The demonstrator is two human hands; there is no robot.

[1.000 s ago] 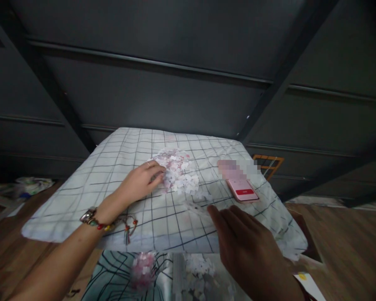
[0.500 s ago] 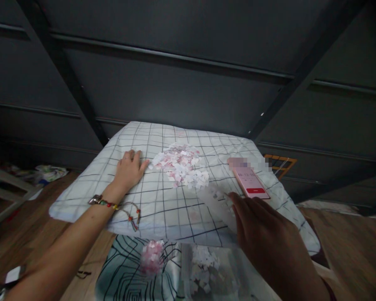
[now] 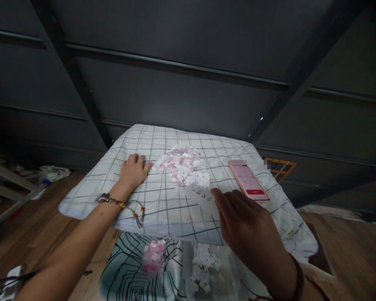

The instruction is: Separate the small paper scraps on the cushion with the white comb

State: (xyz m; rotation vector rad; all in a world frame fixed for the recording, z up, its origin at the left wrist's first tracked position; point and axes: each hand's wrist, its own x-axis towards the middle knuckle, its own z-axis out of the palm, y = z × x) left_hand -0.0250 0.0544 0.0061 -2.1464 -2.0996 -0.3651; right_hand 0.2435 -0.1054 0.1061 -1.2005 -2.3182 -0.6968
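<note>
Left hand (image 3: 133,172) flat, fingers apart, left of paper bits (image 3: 186,164); right hand (image 3: 246,219) pinching clear plastic (image 3: 199,193), near right.

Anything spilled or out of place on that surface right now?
Possibly: the loose heap of white and pink paper-like scraps lies uncontained, ragged-edged, on the white, dark-gridded cloth, which looks spill-like, though it may be deliberate.

Dim overall. Wall (image 3: 188,100) behind the desk (image 3: 169,213): dark, faint sheen. Phone (image 3: 250,183) on desk's right: screen lit, top pixelated. Paper scraps (image 3: 186,162) on desk: softly blurred.
</note>
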